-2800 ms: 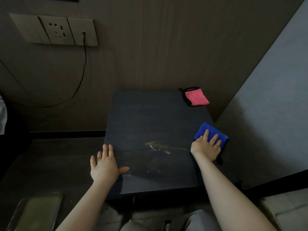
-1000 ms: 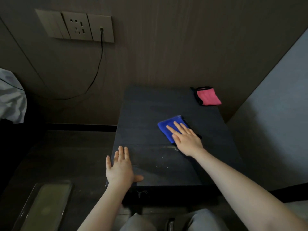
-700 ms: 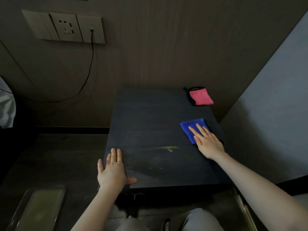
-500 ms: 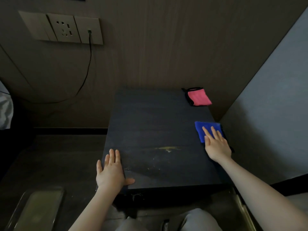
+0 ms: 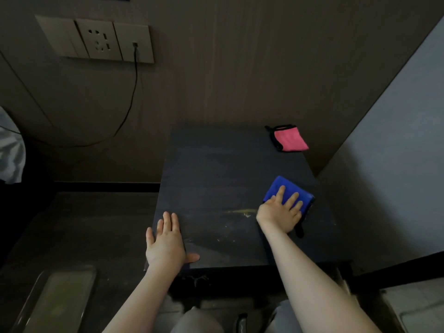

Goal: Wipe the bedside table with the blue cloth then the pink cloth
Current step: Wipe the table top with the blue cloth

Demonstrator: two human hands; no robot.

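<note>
Our right hand [image 5: 280, 213] lies flat with its fingers spread on the blue cloth [image 5: 287, 192]. It presses the cloth down and does not pinch it. The blue cloth is folded and sits on the right side of the counter [image 5: 216, 179], close to the right edge. A small dark strap of the cloth sticks out just under our right hand.

Our left hand [image 5: 167, 245] is open too. Its palm lies flat on the front left corner of the counter, with the thumb pointing to the right along the front edge. It holds nothing.

Between our two hands, nearer the right one, we see a thin yellowish streak [image 5: 240, 211] on the dark top, with a few tiny pale specks below it.

The pink cloth [image 5: 290, 141] lies in the far right corner of the counter, well apart from both hands. It has a black edge.

Behind the counter is a brown wall. High on the left there is a wall socket panel [image 5: 96, 40], and a black cable [image 5: 131, 102] hangs down from it and curves off to the left. A grey wall [image 5: 389, 164] stands on the right side. Something white [image 5: 10, 152] shows at the far left edge. We cannot tell what it is. Near the bottom left, a clear shiny tray [image 5: 55, 301] lies on the dark floor.
</note>
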